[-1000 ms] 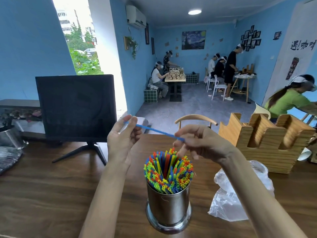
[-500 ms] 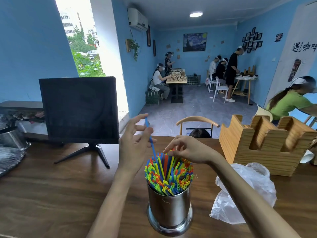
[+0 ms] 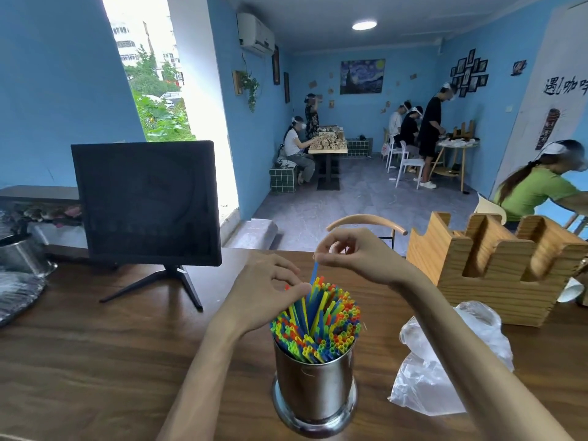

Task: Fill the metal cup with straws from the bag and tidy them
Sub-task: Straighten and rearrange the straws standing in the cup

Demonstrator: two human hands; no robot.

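blue straw (image 3: pixel 314 272) now upright, right hand (image 3: pixel 353 254) grip atop.

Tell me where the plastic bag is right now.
In the head view the plastic bag lies on the wooden table at lower right, just right of the metal cup and in front of the wooden holder.
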